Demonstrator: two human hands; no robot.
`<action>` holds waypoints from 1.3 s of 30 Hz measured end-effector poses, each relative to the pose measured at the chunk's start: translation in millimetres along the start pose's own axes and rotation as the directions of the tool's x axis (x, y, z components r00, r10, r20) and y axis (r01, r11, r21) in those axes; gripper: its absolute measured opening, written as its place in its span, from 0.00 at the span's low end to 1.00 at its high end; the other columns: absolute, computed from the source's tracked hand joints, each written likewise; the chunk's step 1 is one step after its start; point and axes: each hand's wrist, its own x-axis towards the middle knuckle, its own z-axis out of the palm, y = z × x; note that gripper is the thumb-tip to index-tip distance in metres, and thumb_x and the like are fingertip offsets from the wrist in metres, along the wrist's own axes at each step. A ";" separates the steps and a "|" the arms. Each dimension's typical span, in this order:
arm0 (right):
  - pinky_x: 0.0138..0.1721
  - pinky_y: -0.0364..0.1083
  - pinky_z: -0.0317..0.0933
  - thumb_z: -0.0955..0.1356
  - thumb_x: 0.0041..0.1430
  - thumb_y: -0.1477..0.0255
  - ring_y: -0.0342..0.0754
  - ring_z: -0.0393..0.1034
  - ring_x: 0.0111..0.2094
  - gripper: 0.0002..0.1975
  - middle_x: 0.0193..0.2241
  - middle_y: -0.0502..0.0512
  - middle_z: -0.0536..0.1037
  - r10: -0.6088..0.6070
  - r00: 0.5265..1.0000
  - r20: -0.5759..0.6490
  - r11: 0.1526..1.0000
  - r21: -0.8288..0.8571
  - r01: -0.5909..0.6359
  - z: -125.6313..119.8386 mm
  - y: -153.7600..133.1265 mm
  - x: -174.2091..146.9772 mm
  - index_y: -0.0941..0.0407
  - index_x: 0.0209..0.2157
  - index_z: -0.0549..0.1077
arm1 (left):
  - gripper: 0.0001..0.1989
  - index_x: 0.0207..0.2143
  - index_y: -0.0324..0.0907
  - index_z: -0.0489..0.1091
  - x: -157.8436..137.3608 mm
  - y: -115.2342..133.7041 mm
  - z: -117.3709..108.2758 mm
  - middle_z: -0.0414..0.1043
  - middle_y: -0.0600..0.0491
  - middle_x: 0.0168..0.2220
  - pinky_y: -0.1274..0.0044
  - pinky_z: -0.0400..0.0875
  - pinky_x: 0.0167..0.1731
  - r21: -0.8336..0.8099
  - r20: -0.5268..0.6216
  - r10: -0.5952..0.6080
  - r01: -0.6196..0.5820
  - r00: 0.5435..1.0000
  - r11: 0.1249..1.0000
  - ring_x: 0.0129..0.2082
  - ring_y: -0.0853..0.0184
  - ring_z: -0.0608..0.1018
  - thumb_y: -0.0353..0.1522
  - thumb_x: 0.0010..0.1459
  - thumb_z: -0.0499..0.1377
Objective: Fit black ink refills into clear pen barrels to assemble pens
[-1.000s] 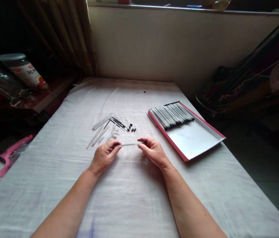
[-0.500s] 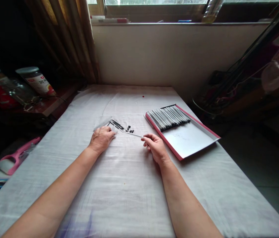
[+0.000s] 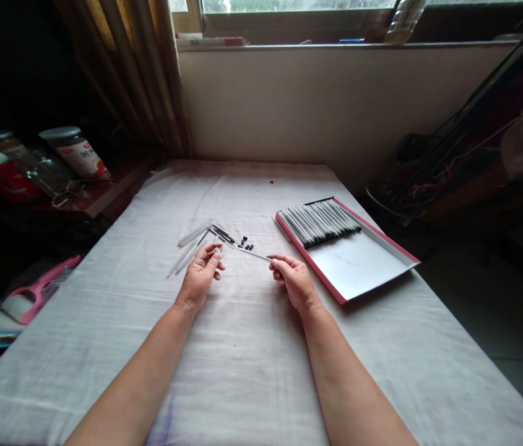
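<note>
My right hand (image 3: 294, 279) pinches one end of a thin pale pen refill (image 3: 254, 254), whose other end points left toward the loose parts. Closed at the fingertips, my left hand (image 3: 200, 277) holds a small whitish translucent piece (image 3: 217, 250), mostly covered by the fingers. Clear pen barrels (image 3: 187, 255) lie on the cloth just beyond and left of that hand. Dark thin rods (image 3: 222, 233) and several small black pen parts (image 3: 244, 240) are scattered between and beyond my hands.
A shallow red-edged box lid (image 3: 382, 267) stands at the right, with a row of pens (image 3: 321, 223) in its far part. White cloth (image 3: 242, 371) covers the table. Jars (image 3: 80, 152) stand on a side surface at left; a pink-handled item (image 3: 38, 288) lies below them.
My left hand has lifted off the clear barrels and turned, now pinching a small whitish piece; more barrels show. My right hand keeps the refill in nearly the same place.
</note>
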 end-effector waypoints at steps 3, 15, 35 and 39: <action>0.17 0.39 0.44 0.70 0.40 0.67 0.36 0.55 0.17 0.12 0.18 0.47 0.70 -0.004 0.999 0.038 0.999 -0.038 0.005 1.7 0.6 -2.1 0.59 0.28 0.79 | 0.25 0.38 0.42 0.67 -5.8 -2.3 4.3 0.71 0.56 0.34 0.85 0.62 0.17 -0.278 -0.029 -0.204 0.188 0.979 0.942 0.25 0.74 0.74 0.45 0.41 0.68; 0.18 0.40 0.46 0.69 0.43 0.66 0.38 0.56 0.18 0.12 0.19 0.48 0.70 -0.014 0.996 0.087 0.982 -0.186 0.030 1.2 8.7 -1.5 0.58 0.29 0.79 | 0.25 0.35 0.40 0.68 -10.2 -1.8 4.4 0.73 0.57 0.30 0.86 0.57 0.13 -0.362 0.001 -0.228 0.213 0.974 0.907 0.21 0.76 0.73 0.42 0.37 0.71; 0.34 0.46 0.62 0.71 0.47 0.63 0.46 0.69 0.29 0.11 0.26 0.52 0.79 -0.061 0.969 0.241 0.912 -0.382 0.152 -1.2 7.4 -1.6 0.55 0.30 0.81 | 0.24 0.33 0.39 0.70 -14.9 0.1 7.5 0.74 0.55 0.27 0.85 0.58 0.13 -0.172 0.040 -0.264 0.267 0.964 0.948 0.23 0.69 0.78 0.44 0.37 0.70; 0.37 0.47 0.64 0.71 0.47 0.64 0.48 0.71 0.31 0.10 0.28 0.53 0.80 -0.071 0.966 0.251 0.910 -0.381 0.166 -0.8 8.0 -0.2 0.55 0.30 0.81 | 0.24 0.32 0.39 0.70 -15.3 1.5 7.9 0.73 0.55 0.27 0.85 0.59 0.13 -0.161 0.036 -0.285 0.287 0.958 0.944 0.23 0.69 0.78 0.44 0.36 0.71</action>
